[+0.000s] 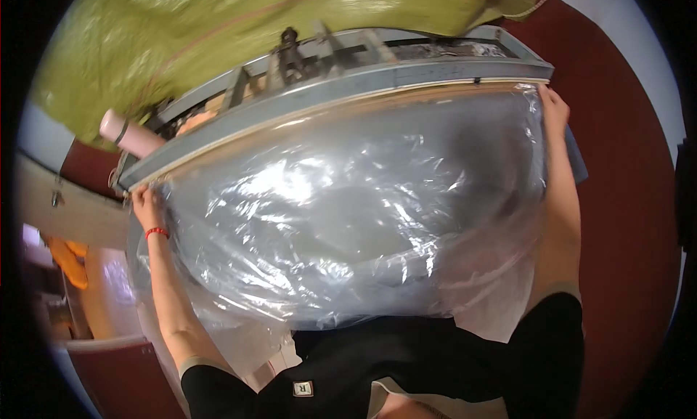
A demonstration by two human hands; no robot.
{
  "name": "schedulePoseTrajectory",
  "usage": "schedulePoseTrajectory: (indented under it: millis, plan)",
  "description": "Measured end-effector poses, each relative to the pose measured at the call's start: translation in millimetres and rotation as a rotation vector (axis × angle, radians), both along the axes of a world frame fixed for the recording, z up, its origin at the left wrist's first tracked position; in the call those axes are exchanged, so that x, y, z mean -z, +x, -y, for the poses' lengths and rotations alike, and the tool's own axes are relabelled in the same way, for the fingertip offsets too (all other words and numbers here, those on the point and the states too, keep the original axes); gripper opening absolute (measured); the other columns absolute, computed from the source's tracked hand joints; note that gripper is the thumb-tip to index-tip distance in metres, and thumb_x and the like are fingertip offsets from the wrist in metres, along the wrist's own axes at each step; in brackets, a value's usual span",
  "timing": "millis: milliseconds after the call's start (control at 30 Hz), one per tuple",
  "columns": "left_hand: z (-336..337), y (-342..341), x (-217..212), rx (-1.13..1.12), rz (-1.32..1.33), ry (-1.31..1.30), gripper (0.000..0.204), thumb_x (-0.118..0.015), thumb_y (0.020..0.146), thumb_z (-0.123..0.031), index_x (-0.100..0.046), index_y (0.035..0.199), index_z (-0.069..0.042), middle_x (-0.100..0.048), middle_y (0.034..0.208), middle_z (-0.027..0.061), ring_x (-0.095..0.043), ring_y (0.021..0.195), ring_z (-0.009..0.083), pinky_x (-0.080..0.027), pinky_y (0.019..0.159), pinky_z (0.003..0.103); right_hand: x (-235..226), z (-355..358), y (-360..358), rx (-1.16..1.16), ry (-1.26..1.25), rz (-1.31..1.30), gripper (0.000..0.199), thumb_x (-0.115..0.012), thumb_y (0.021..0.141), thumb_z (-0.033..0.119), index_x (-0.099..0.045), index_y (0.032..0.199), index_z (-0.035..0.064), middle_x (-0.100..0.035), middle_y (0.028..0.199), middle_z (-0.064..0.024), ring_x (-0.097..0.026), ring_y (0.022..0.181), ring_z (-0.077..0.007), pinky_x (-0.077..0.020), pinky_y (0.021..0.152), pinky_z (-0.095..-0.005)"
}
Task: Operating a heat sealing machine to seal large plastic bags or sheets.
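A large sheet of clear plastic film [348, 223], creased and shiny, stretches across the view and hangs toward my body. My left hand [147, 207], with a red band on the wrist, pinches its far left corner. At the far right corner, my right hand [555, 112] grips the film between thumb and fingers. The film's far edge runs along a pale strip on the front of a long grey metal frame [327, 88]. Both hands are close to the ends of that frame. Whether the film is one layer or two, I cannot tell.
Metal bars and a dark fitting [290, 52] stand inside the frame. A pink cylinder [132, 134] with a dark band leans at its left end. Behind lies a yellow-green woven sheet [218, 27]. Dark red floor [624, 237] shows at right, orange items [70, 263] at left.
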State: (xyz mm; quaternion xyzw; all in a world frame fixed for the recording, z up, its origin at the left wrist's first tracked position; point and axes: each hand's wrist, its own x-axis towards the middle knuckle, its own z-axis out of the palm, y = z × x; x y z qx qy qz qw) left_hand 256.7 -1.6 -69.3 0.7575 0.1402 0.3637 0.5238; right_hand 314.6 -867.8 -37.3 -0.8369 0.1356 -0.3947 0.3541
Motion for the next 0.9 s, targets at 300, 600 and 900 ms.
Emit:
schedulePoseTrajectory:
  millis: [300,600,900]
  plan:
    - [70,-101,-59,0.308,0.107,-0.084,0.004,-0.050,0.082,-0.006,-0.048,0.086,-0.008,-0.044,0.068,-0.0040,-0.039,0.056,0.0030,-0.033,0.048,0.018,22,90,-111,0.313,-0.099,0.082,0.035,-0.051,0.084,0.029,-0.057,0.107,0.0035,-0.059,0.103,-0.0103,-0.055,0.092,-0.0185,-0.0410,0.082,-0.0292]
    - [76,-164,-78,0.278,0.128,-0.149,0.005,-0.051,0.081,-0.005,-0.048,0.084,-0.008,-0.047,0.074,-0.0041,-0.041,0.060,0.0021,-0.035,0.053,0.017,-70,-389,-107,-0.988,-0.479,0.090,0.057,-0.070,0.063,0.018,-0.049,0.114,0.0058,-0.048,0.117,-0.0108,-0.043,0.111,-0.0255,-0.0348,0.093,-0.0335]
    - [35,-165,-57,0.072,0.002,0.213,0.025,-0.054,0.082,-0.012,-0.051,0.104,-0.002,-0.055,0.104,0.0079,-0.049,0.101,0.0164,-0.038,0.087,0.027,6,-447,-77,-1.277,0.220,-0.433,0.017,-0.055,0.082,0.018,-0.052,0.089,0.0026,-0.057,0.075,-0.0059,-0.053,0.067,-0.0103,-0.0431,0.061,-0.0235]
